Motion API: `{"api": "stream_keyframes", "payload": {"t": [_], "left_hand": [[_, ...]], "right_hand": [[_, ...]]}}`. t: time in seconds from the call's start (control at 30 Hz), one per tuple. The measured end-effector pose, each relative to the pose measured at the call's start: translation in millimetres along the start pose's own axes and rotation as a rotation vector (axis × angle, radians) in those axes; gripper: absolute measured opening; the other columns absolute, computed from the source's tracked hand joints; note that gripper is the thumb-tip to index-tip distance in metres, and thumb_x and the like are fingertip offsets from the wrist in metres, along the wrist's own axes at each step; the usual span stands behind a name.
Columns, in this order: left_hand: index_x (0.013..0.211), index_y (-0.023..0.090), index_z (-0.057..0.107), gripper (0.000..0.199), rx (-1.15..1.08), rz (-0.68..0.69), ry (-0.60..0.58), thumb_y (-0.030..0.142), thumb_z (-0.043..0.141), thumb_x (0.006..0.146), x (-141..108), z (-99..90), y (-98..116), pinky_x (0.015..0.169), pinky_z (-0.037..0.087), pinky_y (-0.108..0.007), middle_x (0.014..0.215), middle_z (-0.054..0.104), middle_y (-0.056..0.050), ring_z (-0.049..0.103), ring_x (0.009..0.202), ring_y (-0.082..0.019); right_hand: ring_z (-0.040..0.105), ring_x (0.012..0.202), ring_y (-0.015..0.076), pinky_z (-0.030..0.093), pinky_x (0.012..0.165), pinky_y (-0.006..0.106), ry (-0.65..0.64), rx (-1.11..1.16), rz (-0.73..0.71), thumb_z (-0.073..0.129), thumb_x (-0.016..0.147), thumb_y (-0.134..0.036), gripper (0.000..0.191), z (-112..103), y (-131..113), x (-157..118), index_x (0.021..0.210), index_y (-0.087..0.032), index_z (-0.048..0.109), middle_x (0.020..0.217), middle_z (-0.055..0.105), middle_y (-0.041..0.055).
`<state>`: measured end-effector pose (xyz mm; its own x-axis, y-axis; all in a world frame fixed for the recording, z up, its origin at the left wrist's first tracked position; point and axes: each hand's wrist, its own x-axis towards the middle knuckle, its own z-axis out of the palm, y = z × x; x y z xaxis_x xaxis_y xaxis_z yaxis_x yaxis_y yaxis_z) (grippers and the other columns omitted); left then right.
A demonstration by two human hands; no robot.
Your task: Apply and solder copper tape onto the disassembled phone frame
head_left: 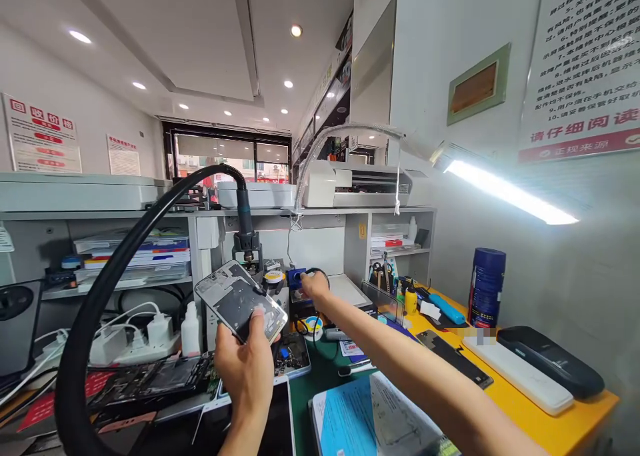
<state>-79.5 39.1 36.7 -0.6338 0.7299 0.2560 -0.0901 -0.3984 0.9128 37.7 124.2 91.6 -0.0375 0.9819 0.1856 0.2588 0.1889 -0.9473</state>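
Raised over the bench, my left hand point(247, 363) grips an opened phone point(240, 301), its thumb pressed on the dark inner side and the phone tilted. My right hand point(315, 286) reaches forward to a small blue device point(296, 278) at the back of the bench. Its fingers are bent against the device's right side, and their tips are partly hidden. Just behind the held phone, a black nozzle holder point(247, 243) hangs from a thick black hose point(115, 256).
A lit lamp point(510, 193) juts over the right side. On the yellow table point(585, 419) lie a white bar point(520, 375) and a black case point(550, 361); a blue can point(486, 286) stands behind. Phone parts point(150, 383) and a white bottle point(191, 331) are at left, a blue booklet point(345, 416) in front.
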Motion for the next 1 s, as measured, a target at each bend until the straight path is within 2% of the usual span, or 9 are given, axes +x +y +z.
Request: {"api": "stream_keyframes", "payload": {"t": [0.17, 0.37, 0.47, 0.6, 0.7, 0.8, 1.0], "left_hand": [[0.122, 0.017, 0.055, 0.038, 0.004, -0.003, 0.006, 0.037, 0.059, 0.091, 5, -2.2, -2, 0.077, 0.056, -0.036, 0.114, 0.062, -0.007, 0.064, 0.091, -0.017], [0.122, 0.017, 0.055, 0.037, 0.036, -0.031, 0.028, 0.036, 0.058, 0.091, 7, -0.7, -5, 0.083, 0.055, -0.04, 0.119, 0.061, -0.008, 0.063, 0.099, -0.019], [0.122, 0.017, 0.055, 0.037, 0.049, -0.044, 0.028, 0.037, 0.059, 0.091, 6, 0.4, -6, 0.083, 0.055, -0.04, 0.119, 0.061, -0.008, 0.063, 0.099, -0.019], [0.123, 0.017, 0.054, 0.038, 0.071, -0.068, -0.012, 0.038, 0.058, 0.091, 6, -0.6, -4, 0.081, 0.055, -0.039, 0.118, 0.061, -0.008, 0.063, 0.097, -0.019], [0.123, 0.017, 0.055, 0.038, 0.105, -0.127, -0.142, 0.038, 0.058, 0.091, 5, -1.5, -2, 0.084, 0.054, -0.041, 0.12, 0.06, -0.008, 0.063, 0.101, -0.02], [0.12, 0.016, 0.057, 0.037, 0.17, -0.24, -0.346, 0.038, 0.059, 0.091, 1, -0.5, -1, 0.085, 0.054, -0.042, 0.12, 0.06, -0.007, 0.062, 0.103, -0.022], [0.115, 0.015, 0.059, 0.033, 0.377, -0.47, -0.744, 0.037, 0.059, 0.091, -20, 5.6, -1, 0.081, 0.055, -0.038, 0.112, 0.063, -0.006, 0.064, 0.094, -0.018]], "right_hand": [[0.062, 0.104, 0.0243, 0.054, 0.087, 0.041, 0.093, 0.021, 0.107, 0.057, 0.096, -0.031, 0.025, -4, -11, 9, 0.117, -0.02, 0.062, 0.124, 0.061, 0.0072], [0.063, 0.103, 0.0241, 0.054, 0.085, 0.043, 0.17, 0.156, 0.145, 0.059, 0.094, -0.031, 0.032, -23, -13, 23, 0.122, -0.016, 0.059, 0.123, 0.06, 0.0099], [0.063, 0.102, 0.024, 0.055, 0.084, 0.044, 0.204, 0.281, 0.141, 0.06, 0.094, -0.031, 0.033, -44, -9, 23, 0.123, -0.015, 0.058, 0.122, 0.061, 0.0098], [0.063, 0.102, 0.0237, 0.055, 0.085, 0.044, 0.266, 0.486, 0.114, 0.06, 0.094, -0.031, 0.033, -89, 0, 8, 0.124, -0.016, 0.057, 0.123, 0.06, 0.0101], [0.063, 0.102, 0.0236, 0.055, 0.084, 0.044, 0.242, 0.638, 0.121, 0.059, 0.095, -0.032, 0.033, -127, 12, -13, 0.124, -0.017, 0.057, 0.124, 0.06, 0.0099], [0.063, 0.101, 0.0232, 0.055, 0.084, 0.043, 0.128, 0.761, 0.181, 0.059, 0.095, -0.031, 0.032, -155, 28, -35, 0.123, -0.016, 0.057, 0.122, 0.061, 0.0096], [0.064, 0.099, 0.0225, 0.055, 0.082, 0.042, -0.102, 0.885, 0.268, 0.059, 0.095, -0.031, 0.032, -177, 60, -63, 0.122, -0.016, 0.058, 0.121, 0.061, 0.0093]]}}
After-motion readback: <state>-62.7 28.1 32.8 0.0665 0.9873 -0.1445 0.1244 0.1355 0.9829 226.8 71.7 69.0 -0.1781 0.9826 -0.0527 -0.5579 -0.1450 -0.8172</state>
